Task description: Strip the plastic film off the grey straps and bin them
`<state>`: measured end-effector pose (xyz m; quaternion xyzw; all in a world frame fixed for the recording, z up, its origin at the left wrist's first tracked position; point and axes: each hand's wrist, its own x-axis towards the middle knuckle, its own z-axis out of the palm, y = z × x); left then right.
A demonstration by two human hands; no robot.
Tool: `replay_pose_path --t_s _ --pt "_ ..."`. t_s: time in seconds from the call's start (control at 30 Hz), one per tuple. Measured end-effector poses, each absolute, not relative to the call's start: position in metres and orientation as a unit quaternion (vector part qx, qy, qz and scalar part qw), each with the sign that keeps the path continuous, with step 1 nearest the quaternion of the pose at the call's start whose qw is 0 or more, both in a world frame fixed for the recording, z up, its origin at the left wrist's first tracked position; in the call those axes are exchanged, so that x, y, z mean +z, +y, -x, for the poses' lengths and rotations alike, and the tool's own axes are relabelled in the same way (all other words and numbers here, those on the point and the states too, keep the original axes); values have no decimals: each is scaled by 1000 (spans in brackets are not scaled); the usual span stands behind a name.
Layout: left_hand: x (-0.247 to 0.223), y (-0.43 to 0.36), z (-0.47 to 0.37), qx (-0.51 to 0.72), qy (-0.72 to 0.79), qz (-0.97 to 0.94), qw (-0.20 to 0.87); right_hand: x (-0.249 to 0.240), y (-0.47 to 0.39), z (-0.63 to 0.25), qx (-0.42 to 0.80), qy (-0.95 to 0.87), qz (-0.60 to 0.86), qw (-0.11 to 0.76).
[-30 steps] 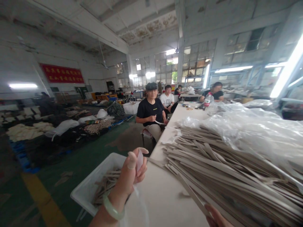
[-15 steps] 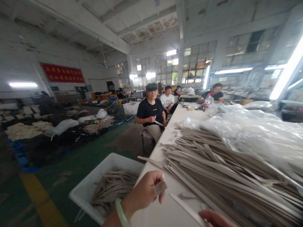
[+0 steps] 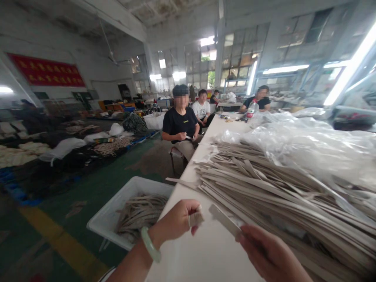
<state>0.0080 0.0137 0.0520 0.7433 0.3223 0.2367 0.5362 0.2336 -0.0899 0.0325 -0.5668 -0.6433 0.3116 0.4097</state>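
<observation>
My left hand (image 3: pixel 180 219), with a pale green bangle at the wrist, is over the table's near left edge, fingers curled closed. A small beige band (image 3: pixel 196 219) shows at its fingers; whether it is wrapped round a finger or held, I cannot tell. My right hand (image 3: pixel 264 244) pinches a flat beige strip (image 3: pixel 223 219), whose free end points up and left toward my left hand, apart from it. Right of the strip lies a large pile of similar long strips (image 3: pixel 264 196) on the white table (image 3: pixel 202 254).
A white bin (image 3: pixel 100 213) with beige strips stands on the floor left of the table. Clear plastic sheeting (image 3: pixel 317 137) covers the pile's far side. Farther along are a bottle (image 3: pixel 252 108) and a seated co-worker (image 3: pixel 180 127); other people sit behind. Heaped material lies on the left floor.
My right hand has come farther into view from the lower right, its strip raised and turned. My left hand stays closed, slightly higher in view. The camera has tipped down and turned right.
</observation>
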Motion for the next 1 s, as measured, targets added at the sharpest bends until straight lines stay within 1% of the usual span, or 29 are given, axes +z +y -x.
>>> replay_pose_path --t_s 0.07,0.13,0.27,0.43,0.6,0.8,0.9,1.0 --pt "52 13 -6 225 314 -752 534 44 -92 -234 355 -648 570 360" --pt "52 12 -5 210 308 -759 534 49 -96 -235 395 -638 570 336" --pt "54 12 -4 182 301 -762 544 53 -102 -237 418 -616 572 344" --pt "53 11 -4 168 306 -762 545 56 -106 -241 416 -621 573 336" --pt "50 12 -4 170 310 -762 543 55 -109 -243 381 -645 584 313" --pt "49 12 -5 165 315 -758 547 59 -111 -237 356 -675 595 252" --pt "47 9 -9 153 313 -795 497 52 -107 -235 334 -692 592 244" --pt "41 0 -18 124 309 -851 406 30 -97 -236 331 -701 583 244"
